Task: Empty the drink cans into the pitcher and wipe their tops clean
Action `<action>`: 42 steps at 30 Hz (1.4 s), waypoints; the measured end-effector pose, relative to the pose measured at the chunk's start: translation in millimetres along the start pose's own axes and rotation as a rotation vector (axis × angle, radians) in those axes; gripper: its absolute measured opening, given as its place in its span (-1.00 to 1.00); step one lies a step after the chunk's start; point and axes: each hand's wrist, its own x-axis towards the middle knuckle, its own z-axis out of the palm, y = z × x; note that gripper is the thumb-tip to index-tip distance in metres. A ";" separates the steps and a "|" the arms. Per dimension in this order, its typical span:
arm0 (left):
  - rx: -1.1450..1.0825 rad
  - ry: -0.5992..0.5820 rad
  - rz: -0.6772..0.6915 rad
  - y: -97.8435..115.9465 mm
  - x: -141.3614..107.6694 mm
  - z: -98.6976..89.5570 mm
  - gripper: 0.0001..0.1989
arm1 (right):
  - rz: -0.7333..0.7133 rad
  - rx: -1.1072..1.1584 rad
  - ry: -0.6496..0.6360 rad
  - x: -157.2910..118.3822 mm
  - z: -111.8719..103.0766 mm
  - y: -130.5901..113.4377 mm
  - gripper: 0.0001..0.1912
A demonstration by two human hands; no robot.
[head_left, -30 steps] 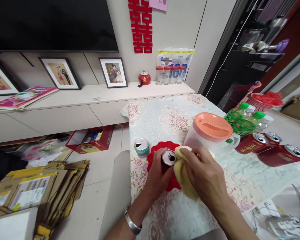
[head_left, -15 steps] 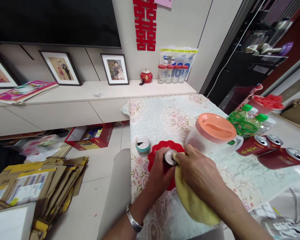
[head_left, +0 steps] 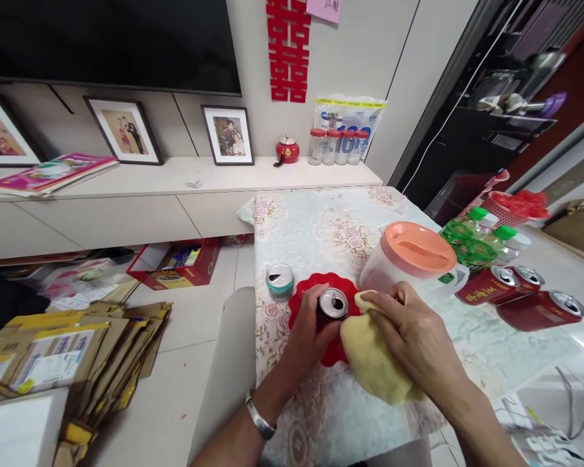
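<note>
My left hand [head_left: 307,334] is wrapped round a dark can [head_left: 333,305] with an opened silver top, held over a red scalloped tray [head_left: 338,353]. Pinched in my right hand [head_left: 409,331] is a yellow cloth [head_left: 374,360], which hangs down to the right of the can. The cloth's bunched tip is beside the can's rim, a little apart from it. Left of the tray stands a teal can [head_left: 279,281] with an open top. Behind my right hand is a clear pitcher with an orange lid [head_left: 418,248].
At the table's right are red cans [head_left: 540,310] and green-capped bottles [head_left: 472,233]. Beyond the flowered tablecloth [head_left: 316,214], a white cabinet [head_left: 175,178] carries photo frames, jars and a red pot. Folded cardboard [head_left: 102,350] lies on the floor at left.
My right hand has drawn the cloth away from the can's top, to the right, so the opening now shows. My left hand keeps its hold on the can. The view has shifted slightly.
</note>
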 end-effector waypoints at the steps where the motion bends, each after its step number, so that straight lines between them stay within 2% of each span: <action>1: -0.003 -0.002 -0.007 0.7 -0.1 -0.2 -0.42 | -0.017 -0.052 0.015 -2.1 1.0 -1.3 -0.67; 6: -0.018 -0.005 -0.027 2.5 -0.2 -0.5 -0.43 | -0.090 -0.230 -0.039 4.2 10.5 -16.5 -0.72; 11: 0.011 0.014 -0.005 -1.2 -0.5 0.7 -0.42 | -0.071 -0.185 -0.289 14.1 8.2 -23.9 -0.74; 13: 0.018 0.026 0.018 -2.8 -0.5 1.3 -0.42 | -0.059 -0.146 -0.343 18.1 2.0 -23.5 -0.73; 16: 0.027 0.033 0.022 -1.9 -0.2 2.0 -0.45 | -0.040 -0.175 -0.243 27.4 -2.2 -22.1 -0.75; 19: 0.013 0.025 -0.001 1.2 0.0 1.9 -0.46 | -0.108 -0.210 -0.185 37.8 4.0 -21.1 -0.75; 22: -0.001 0.022 -0.009 1.7 -0.4 1.4 -0.44 | -0.150 -0.226 -0.246 42.9 11.1 -20.8 -0.76; 26: 0.022 0.025 0.000 -2.9 -1.4 1.5 -0.40 | -0.104 -0.278 -0.327 35.5 8.8 -22.2 -0.78; 31: 0.034 0.046 0.020 -8.5 -2.4 3.1 -0.42 | -0.055 -0.146 -0.400 16.1 4.5 -30.0 -0.81; 34: 0.034 0.053 0.021 -10.2 -2.2 3.2 -0.44 | -0.105 -0.084 -0.350 10.4 10.8 -36.0 -0.79; 39: 0.038 0.048 0.037 -9.9 -1.2 1.2 -0.44 | -0.286 -0.171 -0.244 10.7 19.8 -34.3 -0.78; 42: 0.016 0.034 0.010 -6.7 -1.6 -0.5 -0.44 | -0.258 -0.170 -0.155 6.8 20.9 -26.0 -0.75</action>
